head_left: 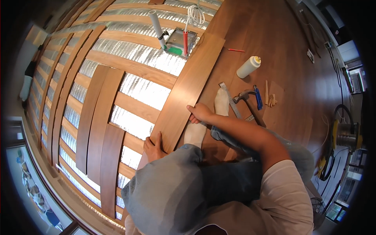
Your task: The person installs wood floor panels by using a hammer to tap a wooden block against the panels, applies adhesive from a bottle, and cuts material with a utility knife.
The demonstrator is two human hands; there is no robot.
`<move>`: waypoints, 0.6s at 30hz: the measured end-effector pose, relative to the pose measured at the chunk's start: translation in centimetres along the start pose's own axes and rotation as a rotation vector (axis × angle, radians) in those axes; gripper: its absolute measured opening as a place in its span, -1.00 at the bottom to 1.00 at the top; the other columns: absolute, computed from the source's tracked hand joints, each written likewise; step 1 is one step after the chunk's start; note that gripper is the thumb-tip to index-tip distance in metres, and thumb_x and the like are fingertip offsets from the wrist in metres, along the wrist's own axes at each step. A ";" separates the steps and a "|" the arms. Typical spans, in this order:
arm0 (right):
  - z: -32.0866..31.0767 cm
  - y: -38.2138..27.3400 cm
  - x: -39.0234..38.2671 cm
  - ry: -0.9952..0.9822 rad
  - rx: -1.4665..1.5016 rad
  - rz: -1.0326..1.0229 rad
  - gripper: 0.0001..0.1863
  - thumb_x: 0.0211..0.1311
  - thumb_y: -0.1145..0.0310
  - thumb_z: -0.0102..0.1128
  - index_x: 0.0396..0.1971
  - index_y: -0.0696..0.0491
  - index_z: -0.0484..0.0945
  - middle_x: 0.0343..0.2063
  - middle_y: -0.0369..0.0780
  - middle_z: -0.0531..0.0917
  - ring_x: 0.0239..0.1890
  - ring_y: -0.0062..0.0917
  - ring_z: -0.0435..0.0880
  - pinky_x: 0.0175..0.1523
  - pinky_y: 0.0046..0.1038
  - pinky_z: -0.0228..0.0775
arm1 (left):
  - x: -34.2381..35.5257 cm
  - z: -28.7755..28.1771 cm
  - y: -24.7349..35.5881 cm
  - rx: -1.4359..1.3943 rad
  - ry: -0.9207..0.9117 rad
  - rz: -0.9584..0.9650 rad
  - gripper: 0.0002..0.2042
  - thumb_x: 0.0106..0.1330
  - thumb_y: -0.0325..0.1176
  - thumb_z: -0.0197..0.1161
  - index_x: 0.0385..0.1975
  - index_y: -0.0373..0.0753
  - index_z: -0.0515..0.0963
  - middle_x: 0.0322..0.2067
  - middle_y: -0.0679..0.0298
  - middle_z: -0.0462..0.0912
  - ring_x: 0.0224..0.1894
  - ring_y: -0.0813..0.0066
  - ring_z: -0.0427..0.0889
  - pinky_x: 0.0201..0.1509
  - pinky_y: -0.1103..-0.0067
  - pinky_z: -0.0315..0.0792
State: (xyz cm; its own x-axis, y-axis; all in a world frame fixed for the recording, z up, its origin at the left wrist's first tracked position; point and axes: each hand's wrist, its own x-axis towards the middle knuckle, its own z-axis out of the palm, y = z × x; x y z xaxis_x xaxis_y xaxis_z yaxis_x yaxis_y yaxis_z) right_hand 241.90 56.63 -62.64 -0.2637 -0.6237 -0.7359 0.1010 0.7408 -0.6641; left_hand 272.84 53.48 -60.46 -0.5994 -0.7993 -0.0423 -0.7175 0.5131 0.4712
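Observation:
A long brown floorboard (187, 91) lies slanted along the edge of the laid wooden floor. My right hand (199, 113) is closed on its right edge, thumb on top and fingers curled at the side. Near the board's close end, my left hand (154, 149) rests on it with fingers spread; my knee hides part of that end. Right of the board are a metal square (232, 102), a claw hammer (250, 103), a blue utility knife (258, 97) and a white glue bottle (248, 67). A red pencil (235, 50) lies farther off.
To the left, wooden battens (137, 103) cross silver foil underlay (143, 86), with several loose boards (111, 156) on top. A grey pipe (156, 29) and a red conduit with coiled white cable (195, 15) stand beyond. Small wood strips (271, 100) lie right of the knife.

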 end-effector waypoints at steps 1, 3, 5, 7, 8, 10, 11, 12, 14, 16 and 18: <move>0.4 -0.1 -0.1 0.021 -0.017 -0.014 -0.33 0.54 -0.02 -0.04 -0.36 0.43 0.58 -0.46 0.02 0.74 -0.57 -0.37 0.75 -0.53 -0.42 0.58 | -0.2 0.3 -0.5 0.023 0.006 0.003 0.04 -0.24 0.07 0.62 0.40 0.01 0.36 0.21 -0.24 0.21 0.22 -0.26 0.24 0.32 0.04 0.20; 0.5 -0.3 -0.2 0.012 -0.070 -0.021 -0.32 0.54 -0.02 -0.06 -0.41 0.42 0.59 -0.50 0.00 0.74 -0.60 -0.38 0.74 -0.53 -0.41 0.57 | -0.3 0.9 -1.2 0.041 -0.001 0.009 0.04 -0.24 0.09 0.62 0.41 0.02 0.35 0.21 -0.25 0.21 0.22 -0.27 0.24 0.31 0.02 0.19; 0.3 -0.9 -0.2 0.001 -0.129 -0.030 -0.31 0.55 -0.02 -0.08 -0.45 0.40 0.60 -0.54 -0.02 0.73 -0.64 -0.39 0.72 -0.54 -0.41 0.56 | -0.1 1.3 -1.4 0.099 0.045 0.019 0.02 -0.24 0.06 0.62 0.40 0.02 0.37 0.20 -0.25 0.21 0.21 -0.28 0.24 0.31 0.03 0.20; 0.1 -1.7 -0.2 -0.042 -0.296 -0.011 -0.29 0.55 -0.03 -0.10 -0.51 0.37 0.61 -0.59 -0.05 0.71 -0.70 -0.40 0.67 -0.54 -0.39 0.56 | -0.2 1.2 -1.1 0.077 0.015 -0.001 0.02 -0.24 0.02 0.62 0.40 0.03 0.37 0.20 -0.26 0.21 0.21 -0.28 0.24 0.31 0.03 0.20; 0.0 -1.6 0.2 -0.043 -0.296 -0.009 -0.29 0.55 -0.03 -0.10 -0.51 0.37 0.61 -0.59 -0.05 0.71 -0.70 -0.40 0.67 -0.54 -0.39 0.56 | -0.1 1.0 -1.1 0.062 -0.011 -0.019 0.02 -0.25 -0.01 0.63 0.40 0.03 0.37 0.20 -0.26 0.21 0.21 -0.28 0.24 0.31 0.03 0.20; 0.0 -1.2 1.0 -0.028 -0.233 0.024 -0.30 0.55 -0.02 -0.10 -0.51 0.37 0.61 -0.60 -0.06 0.71 -0.72 -0.41 0.65 -0.55 -0.39 0.54 | 0.2 1.1 -0.8 0.067 -0.012 -0.023 0.04 -0.27 -0.03 0.64 0.41 0.04 0.36 0.20 -0.26 0.21 0.21 -0.28 0.24 0.31 0.03 0.20; 0.0 -1.2 1.2 -0.036 -0.234 0.026 -0.30 0.55 -0.02 -0.10 -0.51 0.37 0.61 -0.60 -0.06 0.71 -0.72 -0.41 0.65 -0.55 -0.39 0.54 | 0.3 1.1 -0.6 0.072 -0.015 -0.028 0.05 -0.29 -0.06 0.65 0.41 0.05 0.35 0.20 -0.26 0.21 0.21 -0.27 0.24 0.32 0.03 0.20; -0.1 -1.2 1.3 -0.040 -0.227 0.020 -0.30 0.56 -0.02 -0.09 -0.48 0.38 0.61 -0.60 -0.05 0.71 -0.72 -0.41 0.65 -0.56 -0.39 0.53 | 0.4 0.9 -0.5 0.075 -0.017 -0.036 0.05 -0.29 -0.06 0.65 0.41 0.05 0.35 0.20 -0.26 0.21 0.21 -0.27 0.24 0.32 0.03 0.20; 0.2 -1.3 1.3 -0.049 -0.223 0.020 -0.30 0.56 -0.03 -0.09 -0.46 0.39 0.60 -0.60 -0.05 0.71 -0.72 -0.41 0.65 -0.56 -0.39 0.53 | 0.4 0.2 -0.3 0.093 -0.013 -0.049 0.07 -0.30 -0.09 0.67 0.42 0.05 0.35 0.22 -0.26 0.20 0.23 -0.28 0.23 0.33 0.03 0.20; 0.4 -1.8 0.9 -0.055 -0.185 -0.010 -0.30 0.55 -0.04 -0.08 -0.44 0.40 0.59 -0.59 -0.04 0.70 -0.71 -0.41 0.65 -0.56 -0.38 0.52 | 0.0 -0.5 -0.1 0.092 -0.008 -0.062 0.06 -0.30 -0.09 0.67 0.42 0.06 0.35 0.23 -0.25 0.19 0.24 -0.28 0.23 0.34 0.03 0.19; 0.0 -1.7 0.8 -0.068 -0.187 -0.010 -0.30 0.55 -0.04 -0.08 -0.45 0.40 0.58 -0.58 -0.03 0.70 -0.70 -0.41 0.65 -0.56 -0.37 0.52 | -0.1 -0.3 0.2 0.081 -0.001 -0.069 0.06 -0.30 -0.10 0.67 0.42 0.07 0.35 0.25 -0.25 0.19 0.26 -0.29 0.23 0.35 0.03 0.18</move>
State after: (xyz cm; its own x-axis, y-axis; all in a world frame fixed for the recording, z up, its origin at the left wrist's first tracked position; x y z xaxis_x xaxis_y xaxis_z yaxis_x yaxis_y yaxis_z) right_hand 241.53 54.86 -62.08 -0.1974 -0.6419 -0.7410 -0.0826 0.7640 -0.6399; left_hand 272.87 53.51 -60.13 -0.5477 -0.8335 -0.0730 -0.7836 0.4804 0.3940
